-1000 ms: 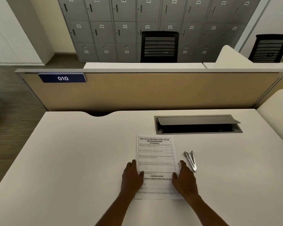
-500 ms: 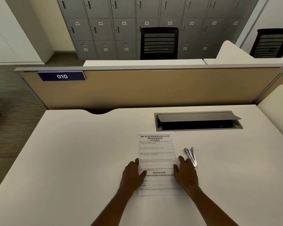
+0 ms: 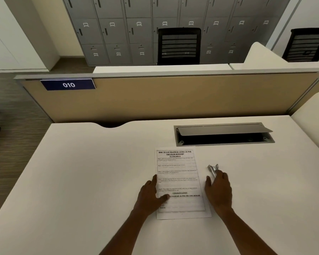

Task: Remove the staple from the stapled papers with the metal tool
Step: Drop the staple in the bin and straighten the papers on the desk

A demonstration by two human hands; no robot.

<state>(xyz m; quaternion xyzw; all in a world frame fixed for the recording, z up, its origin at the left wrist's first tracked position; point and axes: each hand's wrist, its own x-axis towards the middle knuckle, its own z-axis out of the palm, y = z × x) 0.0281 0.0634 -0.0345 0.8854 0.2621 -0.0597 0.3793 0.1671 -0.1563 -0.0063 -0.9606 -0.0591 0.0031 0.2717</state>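
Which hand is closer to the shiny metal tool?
Right. The right hand has fingertips at the near end of the metal tool, beside the papers. The left hand rests on the papers' left edge, across the page from the tool.

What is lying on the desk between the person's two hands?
The stapled papers lie there, between the left hand and the right hand, in the head view. The left hand's thumb rests on them; the right hand is at the metal tool.

Stapled papers (image 3: 177, 173) and a metal staple remover (image 3: 212, 169) lying on a white desk (image 3: 99, 181).
The printed sheets are lying flat, heading farthest away, the lower sheet peeking out askew; the silvery remover is resting just to their right, jaws seemingly pointing away.
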